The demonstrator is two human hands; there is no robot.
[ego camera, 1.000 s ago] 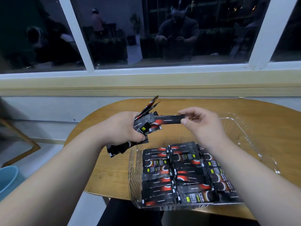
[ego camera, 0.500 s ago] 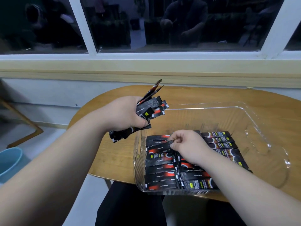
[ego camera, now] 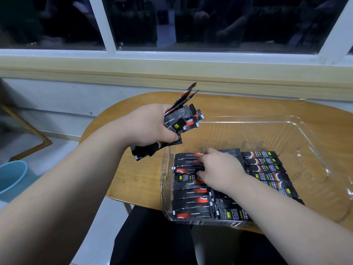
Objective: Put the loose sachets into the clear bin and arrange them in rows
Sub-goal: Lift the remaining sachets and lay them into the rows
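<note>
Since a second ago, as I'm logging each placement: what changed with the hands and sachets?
The right hand carried one sachet from the bundle down into the clear bin, onto the left row; whether it has let go is unclear. The left hand still grips the bundle; the right row unchanged.

We find the clear bin [ego camera: 286, 134] on the counter [ego camera: 137, 180]; rows of sachets [ego camera: 191, 197] lie in its near half, loose sachets [ego camera: 183, 119] in our left grip [ego camera: 149, 127] just left.
</note>
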